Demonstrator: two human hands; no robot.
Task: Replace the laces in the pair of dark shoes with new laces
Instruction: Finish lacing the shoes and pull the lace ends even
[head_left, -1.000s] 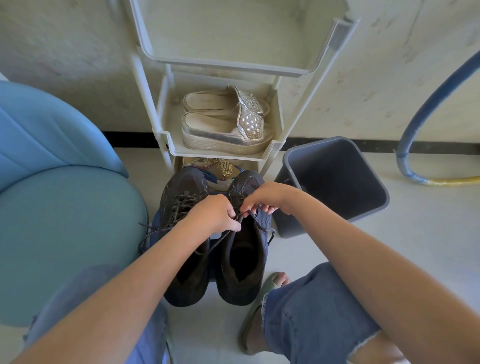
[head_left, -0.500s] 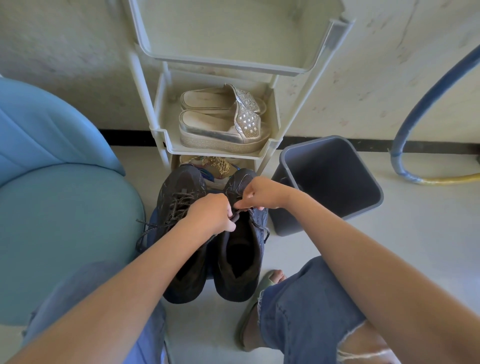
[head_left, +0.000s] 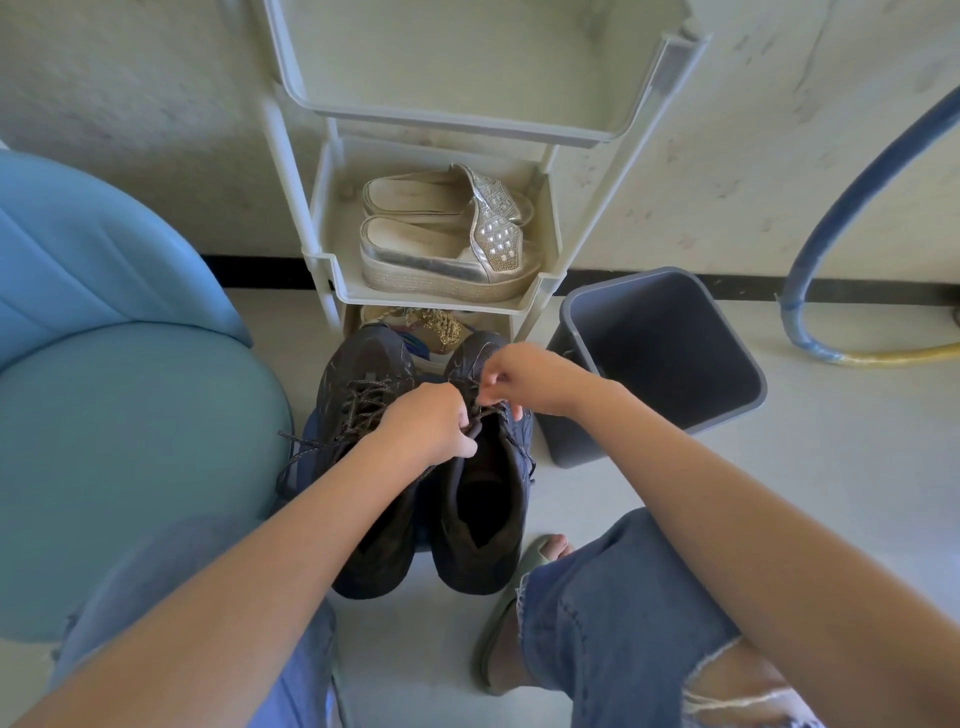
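A blue chair (head_left: 130, 415) filled the space left of the rack (head_left: 332, 270). A grey bin (head_left: 660, 364) stood on the floor just right of the rack's foot. The dark shoes (head_left: 363, 374) sat side by side directly in front of the rack, toes pointing toward its lowest shelf. A pair of pale sandals (head_left: 447, 244) lay on the rack's middle shelf. Both hands met over the right-hand shoe (head_left: 488, 499), just in front of the rack. The left hand (head_left: 426, 423) had its fingers curled tight, gripping the lace (head_left: 491, 409) near the shoe's tongue. The right hand (head_left: 524, 376) had its fingertips drawn narrow, pinching the same lace a little nearer the rack. The other shoe's lace ends (head_left: 296, 452) trailed loose on the side left of the rack.
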